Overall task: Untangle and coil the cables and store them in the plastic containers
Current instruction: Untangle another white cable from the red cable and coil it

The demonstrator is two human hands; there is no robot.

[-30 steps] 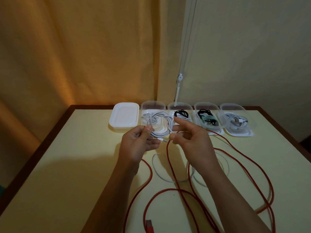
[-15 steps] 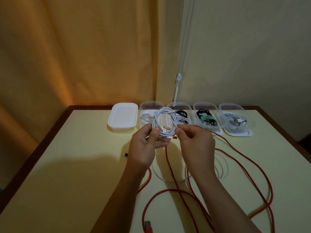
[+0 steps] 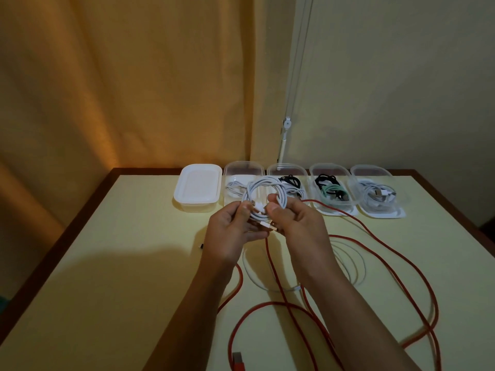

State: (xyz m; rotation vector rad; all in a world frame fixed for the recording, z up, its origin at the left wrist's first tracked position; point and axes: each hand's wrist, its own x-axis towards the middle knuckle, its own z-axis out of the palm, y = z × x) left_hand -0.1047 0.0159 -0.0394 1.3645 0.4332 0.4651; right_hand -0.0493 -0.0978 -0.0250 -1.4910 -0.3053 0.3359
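Head view: my left hand (image 3: pixel 233 228) and right hand (image 3: pixel 300 226) together pinch a coiled white cable (image 3: pixel 263 196), raised just in front of the plastic containers (image 3: pixel 289 188); a red cable (image 3: pixel 375 263) sprawls on the surface (image 3: pixel 120 263) nearer me.

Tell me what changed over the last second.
Both hands, left hand and right hand, kept hold of the white cable coil and drew closer together, tightening it. The red cable, loose white cable and containers stayed put.
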